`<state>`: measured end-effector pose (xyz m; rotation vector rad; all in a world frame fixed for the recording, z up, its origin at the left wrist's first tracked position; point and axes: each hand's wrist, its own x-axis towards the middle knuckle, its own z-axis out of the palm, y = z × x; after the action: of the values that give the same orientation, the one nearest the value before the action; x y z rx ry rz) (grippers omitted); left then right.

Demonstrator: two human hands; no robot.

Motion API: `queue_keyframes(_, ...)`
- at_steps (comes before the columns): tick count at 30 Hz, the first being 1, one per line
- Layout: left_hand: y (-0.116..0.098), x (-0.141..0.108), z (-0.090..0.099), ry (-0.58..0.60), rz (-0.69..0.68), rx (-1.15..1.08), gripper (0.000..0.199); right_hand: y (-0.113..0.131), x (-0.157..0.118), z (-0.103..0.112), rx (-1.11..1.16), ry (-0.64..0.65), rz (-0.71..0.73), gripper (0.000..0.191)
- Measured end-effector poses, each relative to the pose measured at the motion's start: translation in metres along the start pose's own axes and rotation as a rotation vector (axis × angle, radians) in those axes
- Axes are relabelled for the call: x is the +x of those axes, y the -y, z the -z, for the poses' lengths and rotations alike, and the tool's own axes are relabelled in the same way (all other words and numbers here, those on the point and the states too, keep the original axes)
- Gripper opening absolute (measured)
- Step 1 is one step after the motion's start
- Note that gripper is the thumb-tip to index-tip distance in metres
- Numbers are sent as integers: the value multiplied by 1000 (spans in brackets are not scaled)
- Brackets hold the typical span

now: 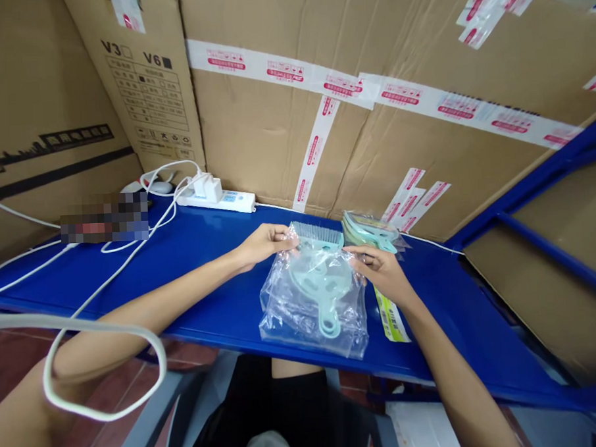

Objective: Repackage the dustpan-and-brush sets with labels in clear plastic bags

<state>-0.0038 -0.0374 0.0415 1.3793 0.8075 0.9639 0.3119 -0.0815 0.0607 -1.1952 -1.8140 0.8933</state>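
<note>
A pale mint-green brush [323,282] with a comb-like row of bristles at its far end and a looped handle lies in a clear plastic bag [277,320] on the blue table. My left hand [265,245] pinches the bag's far left corner beside the bristles. At the far right corner, my right hand [379,266] has its fingers closed on the bag's edge. Under my right wrist lies a green and yellow printed card [394,319], partly covered. Just beyond that hand are more mint-green items in clear wrapping [370,230].
A white power strip [232,200] with plugs stands at the table's back. White cables [131,257] trail across the left side, one looping over my left forearm. Taped cardboard [274,139] walls the back; a blue metal frame [550,249] stands at the right.
</note>
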Motion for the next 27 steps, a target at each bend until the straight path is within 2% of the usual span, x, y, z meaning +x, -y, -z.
queue_keyframes(5, 1, 0, -1, -25, 20, 35, 39, -1, 1, 0, 75, 0, -39, 48)
queue_keyframes(8, -2, -2, -1, -22, 30, -18, 44, -5, 0, 2, 51, 5, -51, 45)
queue_keyframes(10, -5, -4, -1, 13, 30, -57, 42, -7, 0, 2, 74, -42, -39, 42)
queue_keyframes(14, -6, -5, -5, 124, 38, -62, 55, -4, 1, 1, 198, -209, 33, 36)
queue_keyframes(17, -8, -1, -1, 107, 11, -44, 47, 1, 2, 0, 252, -265, 78, 38)
queue_keyframes(19, -16, 2, 13, -17, -91, -24, 40, 2, 3, -2, 278, -286, 103, 42)
queue_keyframes(20, -22, 3, 24, -136, -178, 4, 36, 2, 3, -3, 285, -293, 109, 42)
queue_keyframes(22, -36, 1, 50, -538, -496, 135, 31, 1, 4, -4, 278, -291, 107, 42)
queue_keyframes(23, -44, -1, 63, -728, -668, 273, 28, 0, 4, -4, 266, -289, 105, 41)
queue_keyframes(24, -51, -4, 74, -867, -814, 442, 24, -2, 4, -5, 253, -285, 103, 41)
queue_keyframes(25, -56, -7, 81, -954, -960, 611, 21, -3, 4, -5, 238, -282, 101, 41)
queue_keyframes(26, -60, -11, 85, -926, -1034, 760, 18, -4, 4, -5, 224, -281, 101, 40)
queue_keyframes(27, -61, -13, 85, -846, -1044, 912, 16, -6, 4, -5, 211, -281, 101, 40)
